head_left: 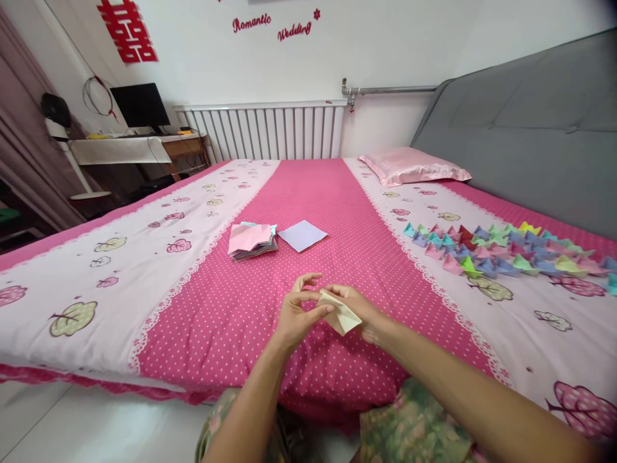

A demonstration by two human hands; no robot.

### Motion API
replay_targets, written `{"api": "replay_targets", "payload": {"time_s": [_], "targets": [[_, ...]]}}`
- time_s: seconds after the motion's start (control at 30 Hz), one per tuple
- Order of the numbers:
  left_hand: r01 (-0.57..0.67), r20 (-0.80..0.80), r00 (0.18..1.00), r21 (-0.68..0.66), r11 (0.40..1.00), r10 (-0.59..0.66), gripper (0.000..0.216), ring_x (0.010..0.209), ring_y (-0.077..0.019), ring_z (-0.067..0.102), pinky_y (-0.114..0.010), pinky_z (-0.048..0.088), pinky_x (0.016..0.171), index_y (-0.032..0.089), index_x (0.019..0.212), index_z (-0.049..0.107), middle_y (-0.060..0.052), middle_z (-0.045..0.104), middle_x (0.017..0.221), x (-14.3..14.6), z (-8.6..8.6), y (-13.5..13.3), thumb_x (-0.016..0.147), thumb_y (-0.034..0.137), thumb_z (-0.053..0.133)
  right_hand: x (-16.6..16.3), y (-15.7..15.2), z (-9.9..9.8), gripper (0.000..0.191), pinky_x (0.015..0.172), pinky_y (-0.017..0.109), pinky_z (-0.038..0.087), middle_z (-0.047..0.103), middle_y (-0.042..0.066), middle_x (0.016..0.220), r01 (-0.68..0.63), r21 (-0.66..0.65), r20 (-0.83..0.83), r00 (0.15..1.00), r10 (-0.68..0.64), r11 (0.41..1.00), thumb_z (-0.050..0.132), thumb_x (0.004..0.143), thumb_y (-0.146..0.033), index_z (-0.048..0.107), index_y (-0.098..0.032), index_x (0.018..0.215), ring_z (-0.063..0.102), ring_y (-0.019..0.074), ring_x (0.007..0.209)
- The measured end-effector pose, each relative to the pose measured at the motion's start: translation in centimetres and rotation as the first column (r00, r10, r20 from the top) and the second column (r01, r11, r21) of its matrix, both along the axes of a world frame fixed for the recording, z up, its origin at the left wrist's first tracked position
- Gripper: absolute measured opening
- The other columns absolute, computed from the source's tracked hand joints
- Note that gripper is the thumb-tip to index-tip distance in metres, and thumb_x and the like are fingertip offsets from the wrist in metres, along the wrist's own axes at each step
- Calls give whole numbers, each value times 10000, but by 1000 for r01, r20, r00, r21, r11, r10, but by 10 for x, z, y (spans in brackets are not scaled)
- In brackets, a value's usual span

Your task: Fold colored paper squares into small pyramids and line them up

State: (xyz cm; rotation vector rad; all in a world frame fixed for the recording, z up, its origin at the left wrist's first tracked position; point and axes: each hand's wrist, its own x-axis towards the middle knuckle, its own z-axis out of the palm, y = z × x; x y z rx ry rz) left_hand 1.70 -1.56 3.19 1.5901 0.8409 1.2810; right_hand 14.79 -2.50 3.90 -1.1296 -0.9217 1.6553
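Note:
A pale yellow folded paper (pixel 341 316) is held between both hands, above the near edge of the bed. My left hand (pixel 299 312) pinches its left corner between thumb and forefinger, with the other fingers raised. On its far right side, my right hand (pixel 360 308) grips the paper, its fingers partly hidden behind it. Beyond the hands lies a stack of coloured paper squares (pixel 250 239), pink on top. Beside that stack, a lavender paper square (pixel 303 235) rests flat on the bedspread.
Rows of small folded paper boats (pixel 504 251) in many colours stand on the bed at right. A pink pillow (pixel 413 167) lies against the grey headboard (pixel 525 122). Along the far wall runs a white radiator (pixel 265 132); a desk with a monitor (pixel 141 106) stands left.

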Motion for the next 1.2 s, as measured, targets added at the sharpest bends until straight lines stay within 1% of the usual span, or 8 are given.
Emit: {"api": "replay_targets", "payload": {"time_s": [0.13, 0.27, 0.4, 0.53, 0.8, 0.9, 1.0, 1.2], "targets": [[24, 70, 997, -178, 984, -12, 159, 817, -205, 591, -335, 465, 733, 190, 713, 711, -86, 671, 856, -1, -1, 0, 608, 309, 701, 2, 1, -3, 194, 483, 225, 411, 647, 46, 696, -53, -7, 38, 998, 53, 999, 613, 675, -306, 616, -149, 789, 555, 124, 529], [-83, 146, 979, -341, 936, 140, 247, 571, -146, 578, -246, 451, 535, 142, 744, 702, -61, 675, 679, -1, -7, 2, 588, 333, 709, 14, 5, 9, 278, 609, 249, 462, 664, 77, 818, 98, 111, 119, 987, -112, 989, 553, 736, -396, 632, -147, 831, 602, 153, 694], [-206, 88, 967, -291, 934, 241, 265, 566, -145, 582, -229, 445, 501, 137, 765, 698, -58, 679, 689, -1, -8, 4, 600, 344, 692, 22, 5, 20, 344, 735, 285, 460, 659, 89, 876, 60, 216, 184, 978, -101, 974, 551, 724, -456, 641, -143, 838, 605, 166, 790], [-204, 91, 969, -241, 949, 232, 272, 613, -162, 606, -249, 473, 537, 142, 790, 693, -61, 686, 749, 3, -7, 2, 596, 332, 695, 19, 3, 17, 347, 684, 292, 469, 666, 77, 814, 38, 278, 211, 972, -100, 960, 683, 604, -397, 644, -131, 822, 607, 166, 722], [-230, 243, 918, -317, 920, 313, 284, 527, -104, 579, -208, 461, 508, 148, 741, 578, 16, 617, 600, 5, -6, 3, 568, 318, 725, 20, 7, 12, 281, 629, 271, 464, 667, 57, 735, 92, 296, 248, 954, -170, 951, 661, 624, -345, 661, -129, 803, 600, 150, 665], [-128, 256, 939, -355, 926, 228, 390, 559, -114, 592, -215, 466, 517, 158, 890, 564, 7, 627, 655, 4, -4, 3, 573, 318, 725, 19, 6, 10, 264, 610, 271, 462, 665, 63, 752, 33, 340, 267, 955, -130, 940, 643, 644, -341, 660, -128, 798, 597, 152, 659], [-14, 206, 973, -404, 915, 106, 365, 564, -134, 595, -225, 457, 511, 118, 874, 625, -42, 651, 674, 4, -2, 0, 613, 366, 686, 17, 5, 9, 251, 582, 265, 451, 659, 59, 732, -29, 378, 308, 946, -97, 925, 626, 662, -352, 660, -130, 773, 588, 149, 636], [-35, 178, 977, -421, 906, 120, 341, 497, -121, 551, -216, 411, 472, 110, 791, 695, -41, 643, 589, 4, -2, -2, 618, 402, 670, 18, 5, 13, 249, 602, 268, 447, 658, 54, 701, -51, 421, 368, 922, -119, 906, 610, 680, -349, 681, -130, 776, 590, 155, 651]]}}
